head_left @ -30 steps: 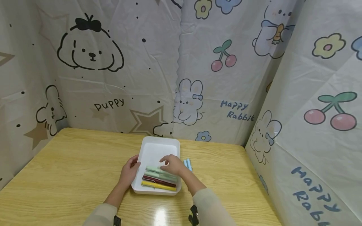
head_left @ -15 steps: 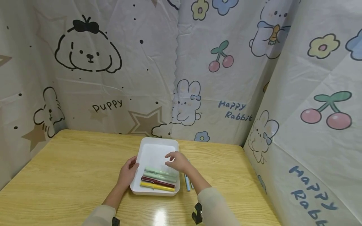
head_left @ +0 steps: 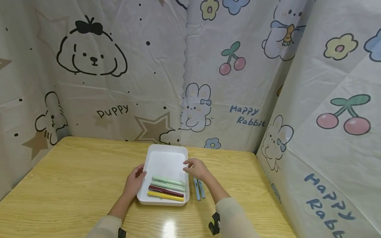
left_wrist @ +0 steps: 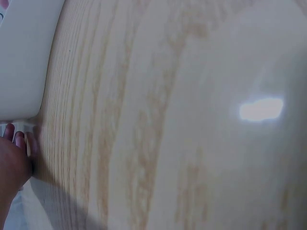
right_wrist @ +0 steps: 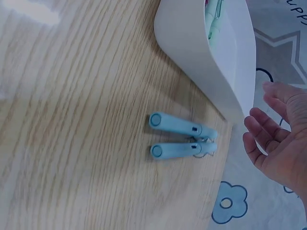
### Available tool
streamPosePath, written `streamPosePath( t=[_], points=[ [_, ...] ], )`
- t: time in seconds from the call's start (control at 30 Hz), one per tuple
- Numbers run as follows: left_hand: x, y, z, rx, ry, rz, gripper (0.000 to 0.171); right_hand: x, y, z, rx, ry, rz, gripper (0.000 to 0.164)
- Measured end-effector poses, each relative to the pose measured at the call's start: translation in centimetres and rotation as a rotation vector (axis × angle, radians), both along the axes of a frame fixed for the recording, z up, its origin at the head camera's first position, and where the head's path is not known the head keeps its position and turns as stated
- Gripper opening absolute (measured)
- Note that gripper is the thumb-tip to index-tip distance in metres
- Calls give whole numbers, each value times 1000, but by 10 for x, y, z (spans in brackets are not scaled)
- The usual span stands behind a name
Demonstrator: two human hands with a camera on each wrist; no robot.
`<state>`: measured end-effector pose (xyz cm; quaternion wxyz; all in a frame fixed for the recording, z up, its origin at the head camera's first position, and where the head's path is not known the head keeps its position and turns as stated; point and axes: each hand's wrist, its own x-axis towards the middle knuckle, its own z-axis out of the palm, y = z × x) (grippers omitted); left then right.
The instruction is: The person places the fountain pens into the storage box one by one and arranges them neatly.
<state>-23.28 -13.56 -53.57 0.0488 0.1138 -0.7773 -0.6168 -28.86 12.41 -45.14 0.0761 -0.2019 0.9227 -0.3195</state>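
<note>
A white tray [head_left: 167, 158] lies on the table. My left hand [head_left: 134, 181] grips its left side, thumb at the rim and fingers along the outer wall. Inside, in the near half, several pens lie crosswise: two pale green pens [head_left: 168, 181], a dark red pen [head_left: 166, 191] and a yellow pen [head_left: 165, 196]. Over the right rim hovers my right hand [head_left: 197, 168], fingers loosely bent and holding nothing; whether it touches the rim I cannot tell. Two light blue pens [right_wrist: 175, 124] lie side by side on the table, right of the tray.
The wooden table [head_left: 89, 172] meets a printed cloth [head_left: 148, 82] at the back. Another hanging cloth [head_left: 330, 79] borders the right side. The tray's far end stands close to the table's back edge.
My right hand has moved right, from above the green pens to the tray's right rim. The blue pens show more fully now. My left hand stays at the tray.
</note>
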Motion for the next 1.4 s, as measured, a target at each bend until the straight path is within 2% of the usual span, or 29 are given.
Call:
streamPosePath(
  t=[0.33,0.5,0.73,1.0,1.4],
  points=[
    [1,0,2,1,2,-3,42,1,27,-9,-47,9,-107,30],
    [2,1,3,-1,5,-1,42,3,38,-13,-72,-24,-158,30],
    [3,1,6,11,-2,-2,42,5,49,-26,-52,-63,-231,28],
    [3,2,6,15,-8,-6,42,7,57,-40,-46,-67,-263,29],
    [2,1,4,9,5,1,42,11,59,-50,-68,-96,-309,32]
  ],
)
